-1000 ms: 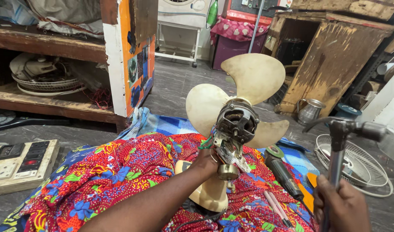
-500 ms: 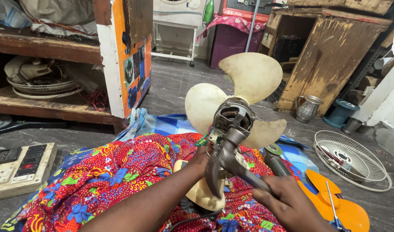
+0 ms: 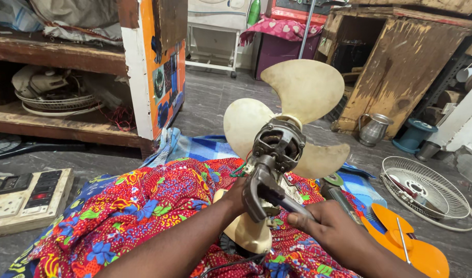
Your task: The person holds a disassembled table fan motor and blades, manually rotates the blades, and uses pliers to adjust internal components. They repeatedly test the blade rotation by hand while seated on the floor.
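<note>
A fan motor [image 3: 277, 146] with three cream blades [image 3: 304, 87] stands upright on a cream base [image 3: 251, 234] over a red flowered cloth [image 3: 138, 206]. My left hand [image 3: 237, 191] grips the fan's neck from the left and is partly hidden behind it. My right hand [image 3: 326, 226] holds the handle of a grey hammer [image 3: 257, 191]. The hammer's head rests against the neck just under the motor. Green and red wires show beside the motor's left side.
A wire fan grille [image 3: 426, 191] and an orange plastic part [image 3: 408, 247] lie on the floor at the right. A switch board [image 3: 27, 198] sits at the left. A wooden shelf [image 3: 56, 126], a wooden cabinet [image 3: 400, 67] and a metal jug [image 3: 372, 129] stand beyond.
My right hand has swung the hammer down from a raised position at the right and in against the fan's neck. The left hand keeps its grip on the fan.
</note>
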The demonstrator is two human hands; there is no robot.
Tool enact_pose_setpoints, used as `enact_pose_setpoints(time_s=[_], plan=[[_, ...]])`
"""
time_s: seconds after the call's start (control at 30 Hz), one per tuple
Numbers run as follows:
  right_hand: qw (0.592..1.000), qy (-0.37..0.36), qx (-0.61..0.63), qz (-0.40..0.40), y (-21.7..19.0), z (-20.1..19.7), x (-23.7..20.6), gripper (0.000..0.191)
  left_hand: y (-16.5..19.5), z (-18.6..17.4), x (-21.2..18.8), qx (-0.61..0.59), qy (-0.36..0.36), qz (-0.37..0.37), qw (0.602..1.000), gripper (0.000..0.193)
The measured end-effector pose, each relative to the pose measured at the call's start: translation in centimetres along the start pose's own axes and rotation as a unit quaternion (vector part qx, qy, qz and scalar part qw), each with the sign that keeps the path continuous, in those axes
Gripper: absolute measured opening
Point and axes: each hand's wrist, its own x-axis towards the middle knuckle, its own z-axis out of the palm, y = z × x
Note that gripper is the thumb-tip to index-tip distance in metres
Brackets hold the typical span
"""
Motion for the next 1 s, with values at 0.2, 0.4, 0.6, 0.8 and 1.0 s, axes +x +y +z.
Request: enact_pose_setpoints(time_s=[0.2,0.4,0.6,0.8,1.0], plan=[[0.995,-0.03,-0.08,-0.047,-0.1,0.2,-0.6,0.045,-1.1,0.4,0.1,-0.118,0.043,-0.14,0.982,0.035],[0.998,0.007,-0.041,-0.056,1.2,0.2,-0.4,0.053,-0.6,0.3,0.4,-0.452,0.069,-0.196,0.867,0.024],[1.0,-0.022,-0.001,-0.002,1.8,0.4,-0.3,0.057,-0.1,0.6,0.6,-0.608,0.089,-0.236,0.753,0.025],[0.995,-0.034,-0.061,-0.071,0.4,0.3,-0.7,0.05,-0.6,0.4,-1.0,-0.278,0.08,-0.269,0.919,0.025],[0.992,-0.066,-0.095,-0.055,-1.4,-0.1,-1.3,0.046,0.6,0.1,-0.1,-0.547,0.053,-0.255,0.796,0.022]])
